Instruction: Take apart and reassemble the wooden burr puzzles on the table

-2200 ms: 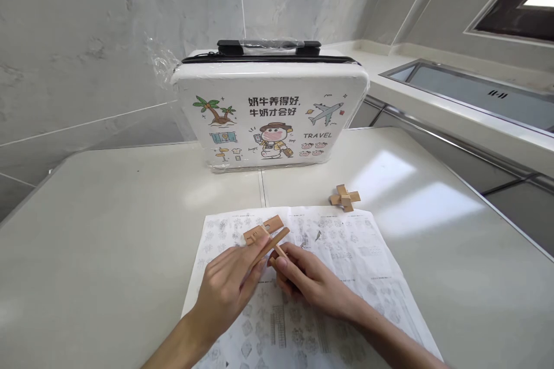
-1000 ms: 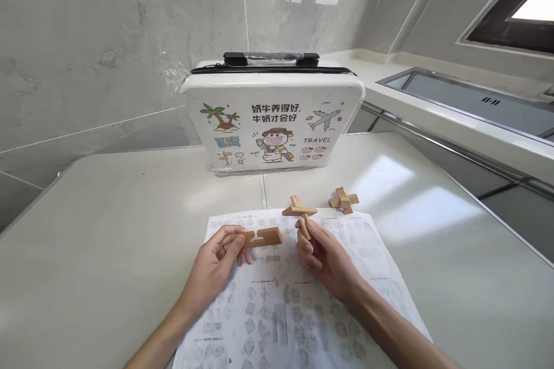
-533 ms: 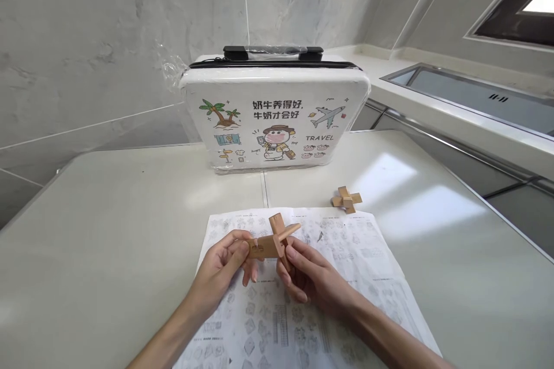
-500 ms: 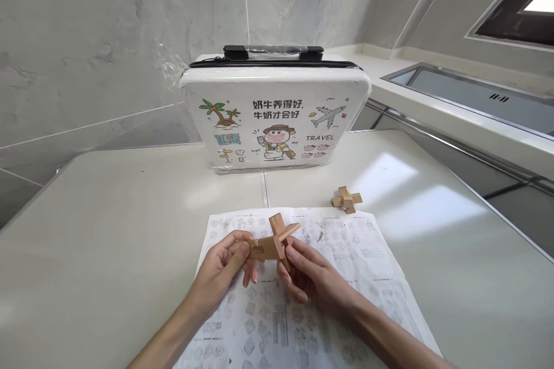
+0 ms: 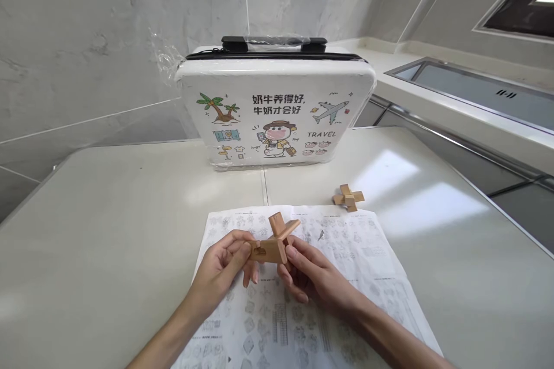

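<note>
Above the printed sheet, my left hand pinches a flat notched wooden puzzle piece between thumb and fingers. My right hand closes around the lower part of crossed wooden puzzle pieces, of which one stands up and another slants to the right. The flat piece's right end meets the crossed pieces. How far they interlock is hidden by the fingers and the wood itself. A cross-shaped wooden puzzle lies apart, just past the sheet's far right corner.
A white suitcase with cartoon prints and loose plastic wrap stands at the back of the pale table. Behind it rises a grey marbled wall. A counter with a glass-topped panel runs along the right.
The flat piece in my left hand has turned slightly, and its right end sits a little lower and further right. Both hands stay nearly in place. The view has shifted slightly.
</note>
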`<state>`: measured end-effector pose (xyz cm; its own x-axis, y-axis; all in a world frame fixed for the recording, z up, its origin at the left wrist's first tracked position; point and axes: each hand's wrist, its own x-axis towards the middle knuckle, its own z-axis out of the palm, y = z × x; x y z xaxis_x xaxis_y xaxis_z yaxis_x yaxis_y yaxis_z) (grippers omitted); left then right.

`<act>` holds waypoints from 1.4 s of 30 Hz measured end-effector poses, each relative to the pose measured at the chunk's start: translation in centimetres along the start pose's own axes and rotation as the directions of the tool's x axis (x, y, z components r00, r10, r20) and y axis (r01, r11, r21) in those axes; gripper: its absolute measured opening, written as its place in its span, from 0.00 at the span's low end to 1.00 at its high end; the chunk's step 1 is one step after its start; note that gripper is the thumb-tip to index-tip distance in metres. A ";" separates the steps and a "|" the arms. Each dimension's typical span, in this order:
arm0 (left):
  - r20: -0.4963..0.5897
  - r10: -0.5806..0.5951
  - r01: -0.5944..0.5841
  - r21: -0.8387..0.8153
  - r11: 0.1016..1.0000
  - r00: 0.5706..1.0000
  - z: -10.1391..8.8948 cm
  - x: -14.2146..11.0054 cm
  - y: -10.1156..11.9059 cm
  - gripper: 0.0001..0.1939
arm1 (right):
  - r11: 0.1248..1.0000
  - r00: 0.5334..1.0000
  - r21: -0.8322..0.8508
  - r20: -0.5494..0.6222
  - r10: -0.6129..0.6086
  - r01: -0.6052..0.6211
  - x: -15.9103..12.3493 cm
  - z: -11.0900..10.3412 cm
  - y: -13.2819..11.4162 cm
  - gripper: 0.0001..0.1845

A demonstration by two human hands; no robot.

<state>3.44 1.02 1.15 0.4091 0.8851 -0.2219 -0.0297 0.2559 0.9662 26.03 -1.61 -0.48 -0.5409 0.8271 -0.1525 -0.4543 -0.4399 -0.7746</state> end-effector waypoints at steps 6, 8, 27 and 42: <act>-0.048 0.012 -0.009 0.052 0.999 0.999 0.1 0.0 0.1 0.24 | 1.000 1.000 -0.016 0.000 -0.006 0.006 0.1 -0.1 -0.2 0.18; -0.040 0.008 -0.006 0.048 0.999 0.999 0.1 0.0 0.1 0.24 | 1.000 1.000 -0.027 0.005 -0.002 0.002 0.1 -0.1 -0.2 0.18; -0.035 0.013 -0.011 0.064 0.998 0.999 1.0 -0.1 0.4 0.19 | 0.998 0.972 -0.065 0.234 0.032 -0.017 -0.1 0.0 -0.3 0.18; -0.068 -0.026 0.031 0.074 0.997 0.997 0.7 0.1 0.1 0.19 | 0.989 0.932 -0.021 0.332 0.147 -0.149 -0.3 -0.3 -0.3 0.20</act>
<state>4.07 0.84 1.37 0.3471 0.9024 -0.2554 0.0509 0.2538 0.9659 26.53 -1.63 -0.43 -0.8059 0.5897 -0.0526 -0.3539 -0.5510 -0.7557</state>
